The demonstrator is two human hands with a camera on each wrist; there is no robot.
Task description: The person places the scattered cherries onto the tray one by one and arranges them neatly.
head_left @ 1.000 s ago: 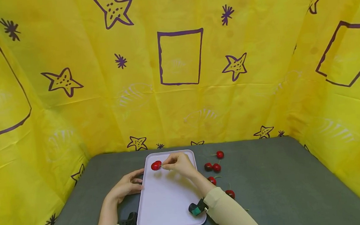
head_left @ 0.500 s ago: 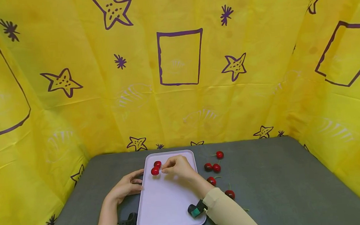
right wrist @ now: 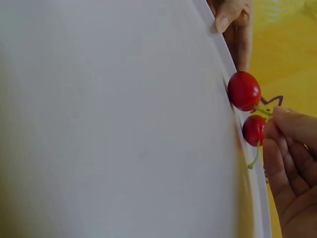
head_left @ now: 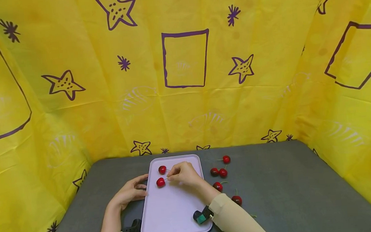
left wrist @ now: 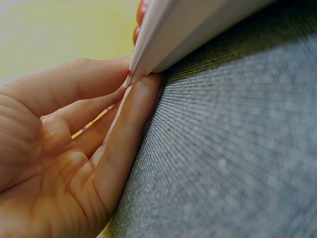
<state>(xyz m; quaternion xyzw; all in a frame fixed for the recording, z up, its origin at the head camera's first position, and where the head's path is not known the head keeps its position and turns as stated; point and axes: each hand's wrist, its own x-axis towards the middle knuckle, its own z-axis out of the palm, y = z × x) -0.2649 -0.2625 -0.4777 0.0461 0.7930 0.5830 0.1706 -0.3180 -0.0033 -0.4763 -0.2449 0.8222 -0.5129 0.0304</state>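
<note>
My right hand point(head_left: 184, 174) pinches the thin stem of a red cherry point(head_left: 160, 182) low over the far left part of a pale lilac tray point(head_left: 176, 213). In the right wrist view this held cherry point(right wrist: 244, 91) hangs from my thumb and fingertips. A second cherry point(head_left: 162, 169) lies on the tray just beyond it, its green stem pointing toward my right hand. My left hand point(head_left: 131, 191) holds the tray's left edge. In the left wrist view that rim sits between the fingertips point(left wrist: 143, 94) of my left hand.
Right of the tray, several stemmed cherries lie on the dark grey table point(head_left: 284, 191): a single cherry point(head_left: 226, 159) at the back, a touching pair with one cherry point(head_left: 223, 173), and others nearer, partly behind my right forearm. Yellow patterned cloth point(head_left: 185, 112) surrounds the table.
The held cherry has moved toward me and lower, away from the second cherry that it overlapped in view a second ago. My right hand shifted slightly nearer; my left hand stayed put.
</note>
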